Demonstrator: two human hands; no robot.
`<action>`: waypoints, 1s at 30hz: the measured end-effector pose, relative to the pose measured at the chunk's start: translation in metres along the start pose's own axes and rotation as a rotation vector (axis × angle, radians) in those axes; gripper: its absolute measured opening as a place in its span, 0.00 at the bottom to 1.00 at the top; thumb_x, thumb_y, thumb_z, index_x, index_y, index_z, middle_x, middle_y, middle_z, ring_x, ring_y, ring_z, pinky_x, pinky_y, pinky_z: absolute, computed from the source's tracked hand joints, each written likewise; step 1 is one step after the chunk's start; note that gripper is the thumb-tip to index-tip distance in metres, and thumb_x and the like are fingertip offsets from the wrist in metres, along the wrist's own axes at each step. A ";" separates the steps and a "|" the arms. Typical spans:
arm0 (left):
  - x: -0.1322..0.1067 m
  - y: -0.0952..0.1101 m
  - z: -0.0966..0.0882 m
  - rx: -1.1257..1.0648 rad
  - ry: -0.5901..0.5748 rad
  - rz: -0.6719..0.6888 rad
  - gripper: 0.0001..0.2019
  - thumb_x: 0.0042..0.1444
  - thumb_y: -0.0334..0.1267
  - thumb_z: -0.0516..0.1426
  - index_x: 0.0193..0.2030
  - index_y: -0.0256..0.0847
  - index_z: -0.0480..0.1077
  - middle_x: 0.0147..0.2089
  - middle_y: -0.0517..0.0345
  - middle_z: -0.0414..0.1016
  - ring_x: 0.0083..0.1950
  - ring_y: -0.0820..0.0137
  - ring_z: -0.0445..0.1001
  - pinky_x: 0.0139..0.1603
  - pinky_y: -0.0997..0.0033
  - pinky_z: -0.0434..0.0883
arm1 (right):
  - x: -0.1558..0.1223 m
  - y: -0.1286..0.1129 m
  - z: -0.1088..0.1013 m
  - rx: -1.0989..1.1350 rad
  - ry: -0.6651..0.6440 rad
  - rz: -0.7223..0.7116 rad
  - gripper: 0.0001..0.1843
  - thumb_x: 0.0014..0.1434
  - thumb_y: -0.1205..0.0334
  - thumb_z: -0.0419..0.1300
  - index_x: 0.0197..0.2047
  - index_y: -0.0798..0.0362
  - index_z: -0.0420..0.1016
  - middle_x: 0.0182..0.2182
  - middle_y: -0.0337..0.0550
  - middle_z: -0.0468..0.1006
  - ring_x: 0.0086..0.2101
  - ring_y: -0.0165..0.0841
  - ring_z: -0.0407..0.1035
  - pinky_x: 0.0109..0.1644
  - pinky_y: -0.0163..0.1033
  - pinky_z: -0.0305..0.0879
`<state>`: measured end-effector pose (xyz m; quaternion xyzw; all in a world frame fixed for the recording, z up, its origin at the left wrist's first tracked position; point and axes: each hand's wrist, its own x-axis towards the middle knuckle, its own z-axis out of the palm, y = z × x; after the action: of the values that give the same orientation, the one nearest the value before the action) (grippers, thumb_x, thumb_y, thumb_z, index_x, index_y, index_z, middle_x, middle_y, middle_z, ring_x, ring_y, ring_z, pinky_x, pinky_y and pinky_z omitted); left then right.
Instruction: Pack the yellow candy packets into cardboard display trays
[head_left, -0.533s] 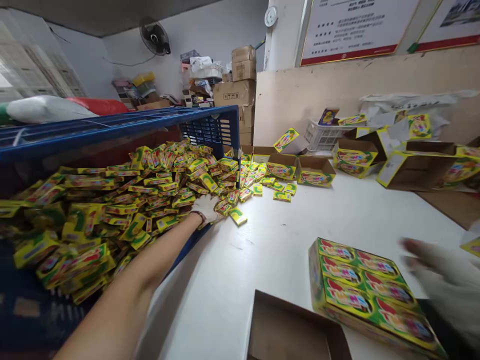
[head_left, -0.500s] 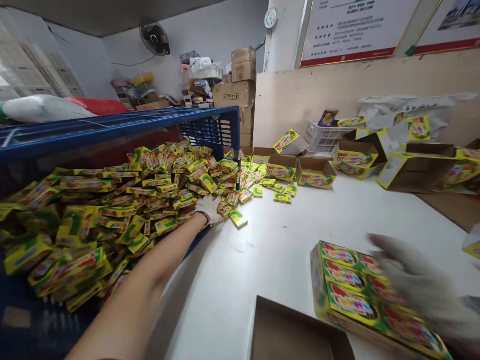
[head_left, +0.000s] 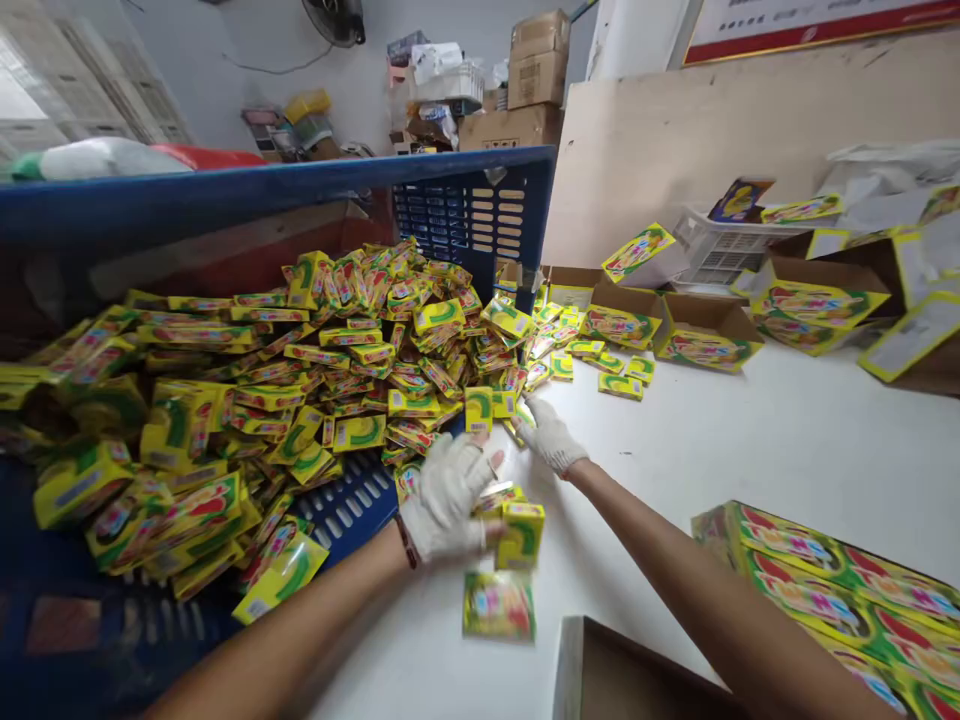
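Note:
My left hand [head_left: 448, 495], in a white fingertip-less glove, has its fingers spread at the edge of the blue crate. Its thumb reaches to a small yellow box [head_left: 520, 535] tipped up on the white table; another small box [head_left: 499, 606] lies nearer me, blurred. My right hand [head_left: 553, 440], also gloved, stretches its fingers over the table beside the heap and touches a small box at its edge. A big pile of small yellow-green boxes [head_left: 352, 350] fills the tilted blue crate [head_left: 517, 205] and spills onto the table.
At the lower right stands a carton packed with rows of boxes [head_left: 817, 580], beside an open brown carton [head_left: 637, 680]. Open display cartons [head_left: 709, 335] and a white basket [head_left: 727, 255] line the wall. Stacked cardboard boxes [head_left: 536, 75] stand behind the crate.
My right hand has left the packed carton and come across to the pile. My left hand has drawn nearer, with several small boxes now on the table by it. The view has shifted.

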<state>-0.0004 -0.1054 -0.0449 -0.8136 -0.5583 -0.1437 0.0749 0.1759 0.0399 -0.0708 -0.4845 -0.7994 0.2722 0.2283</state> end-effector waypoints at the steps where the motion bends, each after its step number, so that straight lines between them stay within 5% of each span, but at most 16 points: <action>1: 0.001 -0.012 -0.008 0.009 0.080 -0.059 0.35 0.53 0.62 0.54 0.62 0.44 0.65 0.59 0.42 0.66 0.59 0.48 0.63 0.59 0.47 0.58 | 0.007 -0.007 0.004 -0.022 0.002 -0.021 0.32 0.63 0.55 0.52 0.68 0.52 0.56 0.62 0.55 0.63 0.62 0.43 0.58 0.65 0.50 0.56; 5: 0.029 -0.072 -0.026 0.205 -0.003 -0.648 0.33 0.56 0.61 0.51 0.63 0.44 0.65 0.61 0.40 0.63 0.56 0.45 0.65 0.55 0.47 0.60 | 0.026 -0.042 0.024 -0.157 -0.090 -0.066 0.32 0.65 0.49 0.47 0.69 0.53 0.55 0.62 0.56 0.60 0.62 0.45 0.57 0.64 0.47 0.57; 8: 0.035 -0.077 -0.016 0.223 -0.155 -0.681 0.36 0.54 0.60 0.54 0.67 0.48 0.58 0.68 0.42 0.53 0.58 0.47 0.65 0.55 0.50 0.62 | 0.013 -0.060 0.045 -0.250 -0.281 -0.043 0.34 0.62 0.44 0.52 0.67 0.52 0.60 0.60 0.58 0.63 0.59 0.51 0.60 0.60 0.54 0.60; 11: 0.011 -0.038 0.001 0.193 -0.241 -0.543 0.38 0.53 0.58 0.56 0.69 0.47 0.56 0.68 0.41 0.53 0.58 0.48 0.66 0.53 0.52 0.63 | -0.024 -0.067 0.052 -0.319 -0.441 -0.070 0.27 0.56 0.46 0.60 0.57 0.48 0.71 0.57 0.54 0.69 0.59 0.55 0.58 0.58 0.63 0.58; 13: -0.015 -0.004 0.009 0.170 -0.275 -0.447 0.34 0.54 0.54 0.57 0.67 0.46 0.59 0.67 0.41 0.56 0.57 0.49 0.67 0.55 0.51 0.63 | -0.054 -0.065 0.041 -0.334 -0.522 -0.105 0.18 0.57 0.51 0.61 0.48 0.49 0.77 0.52 0.51 0.74 0.57 0.53 0.60 0.58 0.60 0.59; 16: -0.057 0.041 0.014 0.086 -0.291 -0.376 0.29 0.56 0.46 0.57 0.65 0.45 0.62 0.66 0.41 0.58 0.58 0.50 0.67 0.56 0.52 0.63 | -0.104 -0.057 -0.001 -0.311 -0.555 -0.151 0.14 0.62 0.60 0.55 0.46 0.53 0.77 0.49 0.51 0.76 0.54 0.42 0.66 0.59 0.47 0.61; 19: -0.102 0.078 0.006 -0.009 -0.149 -0.422 0.27 0.57 0.43 0.56 0.64 0.40 0.63 0.64 0.39 0.61 0.63 0.50 0.63 0.61 0.51 0.61 | -0.171 -0.047 -0.059 -0.222 -0.368 -0.147 0.17 0.64 0.64 0.49 0.52 0.56 0.74 0.55 0.52 0.72 0.55 0.37 0.65 0.61 0.42 0.59; 21: -0.132 0.104 -0.002 -0.091 -0.019 -0.469 0.24 0.59 0.44 0.55 0.61 0.37 0.64 0.59 0.40 0.65 0.62 0.52 0.63 0.61 0.53 0.62 | -0.228 -0.038 -0.093 -0.143 -0.266 -0.086 0.16 0.65 0.62 0.48 0.46 0.54 0.75 0.47 0.48 0.77 0.47 0.36 0.71 0.54 0.41 0.66; 23: -0.159 0.129 -0.010 -0.209 -0.033 -0.450 0.23 0.59 0.47 0.56 0.58 0.38 0.65 0.52 0.44 0.69 0.55 0.56 0.68 0.55 0.58 0.67 | -0.290 -0.026 -0.114 -0.162 -0.289 -0.024 0.18 0.66 0.57 0.46 0.36 0.51 0.76 0.35 0.45 0.79 0.37 0.36 0.73 0.44 0.41 0.70; 27: -0.179 0.159 -0.014 -0.278 -0.334 -0.362 0.27 0.48 0.52 0.64 0.52 0.40 0.69 0.45 0.51 0.70 0.45 0.59 0.71 0.45 0.61 0.69 | -0.387 -0.005 -0.104 -0.241 -0.372 0.009 0.18 0.58 0.54 0.58 0.47 0.53 0.78 0.44 0.52 0.81 0.43 0.43 0.75 0.48 0.45 0.72; 30: -0.168 0.157 -0.011 -0.220 -0.404 -0.384 0.19 0.49 0.50 0.64 0.42 0.40 0.70 0.42 0.52 0.70 0.44 0.59 0.70 0.43 0.62 0.67 | -0.407 -0.006 -0.071 -0.189 -0.381 -0.042 0.17 0.60 0.65 0.52 0.47 0.51 0.79 0.43 0.49 0.82 0.42 0.38 0.76 0.49 0.41 0.71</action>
<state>0.0874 -0.3146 -0.0822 -0.7086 -0.6866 -0.0499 -0.1548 0.3901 -0.3131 -0.0552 -0.4266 -0.8600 0.2781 0.0321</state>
